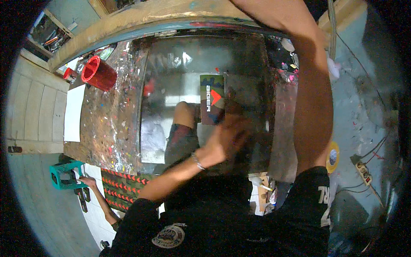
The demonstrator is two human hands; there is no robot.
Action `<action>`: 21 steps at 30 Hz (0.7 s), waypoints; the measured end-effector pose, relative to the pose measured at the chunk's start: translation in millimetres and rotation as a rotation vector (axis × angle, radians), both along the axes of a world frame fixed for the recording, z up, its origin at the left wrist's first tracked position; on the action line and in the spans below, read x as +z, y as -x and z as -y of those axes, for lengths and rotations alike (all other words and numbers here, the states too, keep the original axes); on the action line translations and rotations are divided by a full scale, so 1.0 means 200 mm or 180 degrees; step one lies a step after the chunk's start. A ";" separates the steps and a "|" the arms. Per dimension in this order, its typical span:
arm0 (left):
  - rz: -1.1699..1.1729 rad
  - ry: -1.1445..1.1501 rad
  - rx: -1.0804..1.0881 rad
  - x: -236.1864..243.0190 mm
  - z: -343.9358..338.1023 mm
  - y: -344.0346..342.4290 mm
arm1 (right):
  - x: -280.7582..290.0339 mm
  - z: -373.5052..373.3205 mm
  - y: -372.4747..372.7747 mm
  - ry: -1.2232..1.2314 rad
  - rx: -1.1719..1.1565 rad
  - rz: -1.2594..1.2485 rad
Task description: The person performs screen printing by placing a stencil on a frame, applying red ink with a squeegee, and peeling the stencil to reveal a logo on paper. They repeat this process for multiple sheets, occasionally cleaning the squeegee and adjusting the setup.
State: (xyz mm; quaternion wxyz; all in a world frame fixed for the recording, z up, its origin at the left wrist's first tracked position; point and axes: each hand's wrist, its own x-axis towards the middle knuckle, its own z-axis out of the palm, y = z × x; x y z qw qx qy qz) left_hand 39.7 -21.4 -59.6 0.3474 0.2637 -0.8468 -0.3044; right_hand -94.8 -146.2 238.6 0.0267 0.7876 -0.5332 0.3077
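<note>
Log one camouflage piece [206, 88] on glass pane [169, 79]: white lettering, orange-red arrow. Left of pane: one red tub [105, 76], one smaller red pot [69, 74]. Mark left hand [229, 140] blurred over pane, just below piece; can't tell spread or hold. Right hand out of view; right arm [313, 98] right of pane.

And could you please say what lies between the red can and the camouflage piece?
Paint-spattered tabletop, then glassy pane showing a red blotch; head view.
</note>
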 end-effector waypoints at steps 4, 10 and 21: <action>0.1002 0.0787 0.0436 -0.04 0.17 -0.36 | 0.05 -0.04 -0.08 -0.0105 -0.0414 -0.0335; 0.1095 0.0892 0.0023 -0.09 0.28 -0.41 | 0.01 -0.02 -0.01 0.0227 -0.0284 -0.0269; 0.1066 0.1028 0.0210 -0.08 0.28 -0.38 | 0.06 -0.06 -0.05 -0.0035 -0.0433 -0.0222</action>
